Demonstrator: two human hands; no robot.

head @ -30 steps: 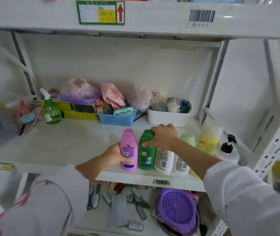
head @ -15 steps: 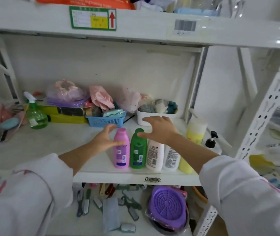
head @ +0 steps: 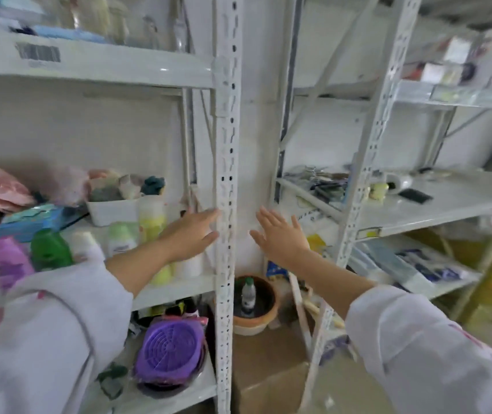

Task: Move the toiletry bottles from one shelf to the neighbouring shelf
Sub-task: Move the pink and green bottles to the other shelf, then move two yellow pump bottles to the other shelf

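- While both my left hand and right hand hang flat-fingered and empty, nothing is in transit.
- The toiletry bottles stand at nine o'clock.
- The neighbouring shelf, at three o'clock, shows none I recognise; apparently all remain.

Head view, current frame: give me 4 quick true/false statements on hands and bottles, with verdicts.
1. Both hands are empty. True: the left hand and right hand are open, fingers straight.
2. The right hand holds the green bottle. False: the green bottle stands on the left shelf.
3. The pink bottle stands beside the green bottle. True.
4. A bottle stands in the purple basket. False: it stands in the orange basin on the floor.
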